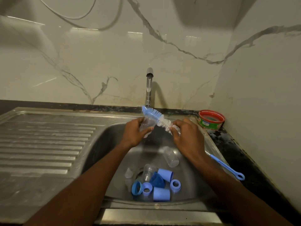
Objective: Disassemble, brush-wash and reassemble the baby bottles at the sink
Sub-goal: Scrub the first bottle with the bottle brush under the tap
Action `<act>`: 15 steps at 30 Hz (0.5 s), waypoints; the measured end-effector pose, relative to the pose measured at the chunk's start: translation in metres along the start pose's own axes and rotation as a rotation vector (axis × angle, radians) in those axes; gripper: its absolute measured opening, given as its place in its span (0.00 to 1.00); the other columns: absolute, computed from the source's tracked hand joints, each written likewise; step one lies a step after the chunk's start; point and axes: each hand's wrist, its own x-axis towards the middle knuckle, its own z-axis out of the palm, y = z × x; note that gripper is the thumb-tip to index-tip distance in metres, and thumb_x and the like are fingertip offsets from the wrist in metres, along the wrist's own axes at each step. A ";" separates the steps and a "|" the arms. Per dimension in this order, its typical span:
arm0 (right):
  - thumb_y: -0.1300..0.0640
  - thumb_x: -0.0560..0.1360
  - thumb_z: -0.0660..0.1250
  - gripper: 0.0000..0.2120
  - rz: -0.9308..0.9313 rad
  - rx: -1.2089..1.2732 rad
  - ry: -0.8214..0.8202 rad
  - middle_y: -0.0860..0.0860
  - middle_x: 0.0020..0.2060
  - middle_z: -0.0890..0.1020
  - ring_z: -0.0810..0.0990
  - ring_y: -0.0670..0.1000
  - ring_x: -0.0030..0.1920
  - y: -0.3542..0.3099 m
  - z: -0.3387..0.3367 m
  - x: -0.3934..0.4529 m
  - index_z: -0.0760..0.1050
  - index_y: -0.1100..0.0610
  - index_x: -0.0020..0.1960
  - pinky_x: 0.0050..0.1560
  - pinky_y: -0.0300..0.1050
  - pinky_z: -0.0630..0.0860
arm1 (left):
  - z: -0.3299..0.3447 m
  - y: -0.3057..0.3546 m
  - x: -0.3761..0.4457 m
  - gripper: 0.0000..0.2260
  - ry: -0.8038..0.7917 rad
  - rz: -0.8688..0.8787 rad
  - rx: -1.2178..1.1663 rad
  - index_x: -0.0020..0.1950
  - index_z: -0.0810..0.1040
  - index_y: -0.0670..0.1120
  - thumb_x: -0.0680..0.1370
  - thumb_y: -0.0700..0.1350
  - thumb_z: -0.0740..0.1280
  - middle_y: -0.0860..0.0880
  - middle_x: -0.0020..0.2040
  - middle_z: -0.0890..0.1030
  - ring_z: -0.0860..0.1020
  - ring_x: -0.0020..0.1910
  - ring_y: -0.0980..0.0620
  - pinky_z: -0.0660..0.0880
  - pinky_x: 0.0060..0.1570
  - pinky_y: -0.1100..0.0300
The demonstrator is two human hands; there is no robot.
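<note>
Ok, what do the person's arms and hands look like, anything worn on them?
Both forearms are bare as far as the picture shows: no sleeves, no gloves. The left hand and right hand show no rings, watch or bracelets.

- A dim, warm-toned scene is shown, lit from above and behind the camera.
- Streaks of glare are reflected off the marble wall (97, 62) in the upper left and upper centre of the frame.
- A soft shadow is cast to the right of the tap (149, 85).
- The sink basin (104, 144) is left darker than the draining board (45, 141), where dull highlights are caught.
- Straight edges are bowed by wide-angle distortion toward the frame's borders.
- Slight softness is seen throughout, with the corners blurred most.
</note>
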 end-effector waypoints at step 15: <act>0.49 0.81 0.66 0.11 0.000 -0.040 0.000 0.44 0.48 0.71 0.68 0.44 0.48 0.009 -0.012 -0.001 0.79 0.49 0.61 0.44 0.42 0.67 | 0.001 0.012 -0.002 0.19 0.056 -0.076 -0.093 0.65 0.78 0.48 0.77 0.51 0.74 0.54 0.58 0.81 0.80 0.54 0.56 0.74 0.46 0.70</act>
